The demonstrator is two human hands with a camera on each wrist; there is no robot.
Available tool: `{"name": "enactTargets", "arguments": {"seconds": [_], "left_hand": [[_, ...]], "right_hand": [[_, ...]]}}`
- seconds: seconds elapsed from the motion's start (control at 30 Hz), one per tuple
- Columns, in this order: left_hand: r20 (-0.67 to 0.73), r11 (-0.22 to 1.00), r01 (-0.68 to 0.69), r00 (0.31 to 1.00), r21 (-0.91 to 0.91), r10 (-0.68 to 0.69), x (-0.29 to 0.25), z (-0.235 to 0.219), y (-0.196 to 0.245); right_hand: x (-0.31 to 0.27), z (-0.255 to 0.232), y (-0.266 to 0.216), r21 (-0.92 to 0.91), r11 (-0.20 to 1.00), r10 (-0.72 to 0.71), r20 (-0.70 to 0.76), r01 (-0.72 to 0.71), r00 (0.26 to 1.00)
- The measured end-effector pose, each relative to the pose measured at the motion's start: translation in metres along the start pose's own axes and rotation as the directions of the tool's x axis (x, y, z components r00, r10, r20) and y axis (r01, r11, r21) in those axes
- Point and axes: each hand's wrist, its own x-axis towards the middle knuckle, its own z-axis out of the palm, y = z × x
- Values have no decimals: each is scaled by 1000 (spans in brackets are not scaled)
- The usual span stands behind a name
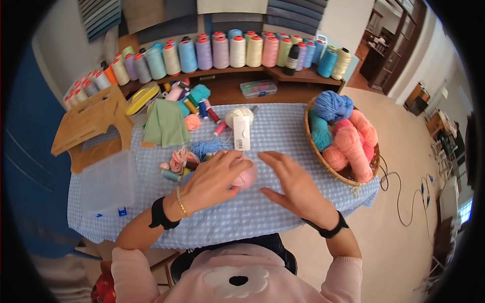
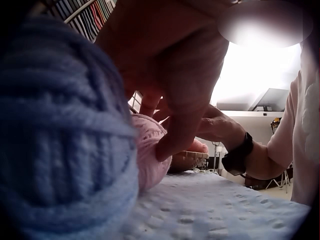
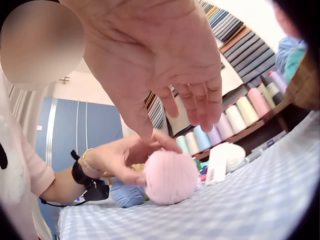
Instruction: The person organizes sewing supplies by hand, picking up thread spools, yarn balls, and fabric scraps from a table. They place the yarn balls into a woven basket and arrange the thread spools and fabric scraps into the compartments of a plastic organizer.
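Note:
My left hand (image 1: 214, 177) holds a pale pink ball of yarn (image 1: 246, 174), its thumb on the near side and its fingers over the top. In the right wrist view the pink ball shows its full round side, low over the checked cloth. Just right of it my right hand (image 1: 298, 189) hovers apart from the ball, palm turned inward, fingers loosely extended with nothing in them. A blue ball of yarn (image 2: 65, 135) looms close in the left wrist view, and behind the pink ball stands a small white box (image 1: 242, 134) with a barcode.
A wicker basket (image 1: 309, 132) of yarn balls stands at the table's right. On the left are a wooden stand (image 1: 93, 118), a clear plastic box (image 1: 107, 179), green cloth (image 1: 165, 123) and loose threads. Thread cones (image 1: 221, 52) line a shelf along the back.

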Motion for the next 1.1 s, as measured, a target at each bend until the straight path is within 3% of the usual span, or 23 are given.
{"name": "enactTargets", "arguments": {"seconds": [0.17, 0.33, 0.4, 0.47, 0.6, 0.67, 0.8, 0.87, 0.9, 0.97, 1.1], "left_hand": [[32, 998, 52, 998, 19, -53, -9, -1, 5], [-65, 998, 7, 998, 67, -2, -15, 0, 1], [-104, 999, 3, 995, 35, 1, -17, 8, -6], [-147, 1000, -9, 989, 3, 9, -18, 6, -6], [-88, 997, 9, 996, -80, -16, -22, -4, -1], [3, 985, 132, 991, -108, -133, -24, -13, 1], [-135, 989, -24, 991, -148, 4, -27, -29, -9], [-98, 994, 37, 994, -100, -47, -28, -41, -12], [-97, 994, 27, 995, -106, -38, -26, -47, -11], [-32, 950, 157, 985, -269, -172, -23, -61, -13], [-137, 933, 79, 981, -351, -135, -4, -75, -19]], "right_hand": [[13, 32, -5, 37, 998, -51, 62, 49, 997], [18, 40, -2, -7, 995, -103, 86, 104, 991], [16, 39, -1, 27, 999, 15, 132, -18, 991], [18, 39, 2, 41, 999, 4, 176, -12, 984], [22, 45, 4, 56, 998, 11, 186, -21, 982], [23, 41, 0, 55, 997, 40, 187, -52, 982], [28, 14, -5, 23, 1000, 0, 73, -2, 997], [29, -18, -2, -94, 996, -23, -102, 13, 995], [28, -33, 3, -76, 995, 43, -199, -59, 979], [20, -64, 17, -87, 974, 160, -399, -211, 903], [3, -127, 61, -51, 913, 277, -650, -405, 707]]}}
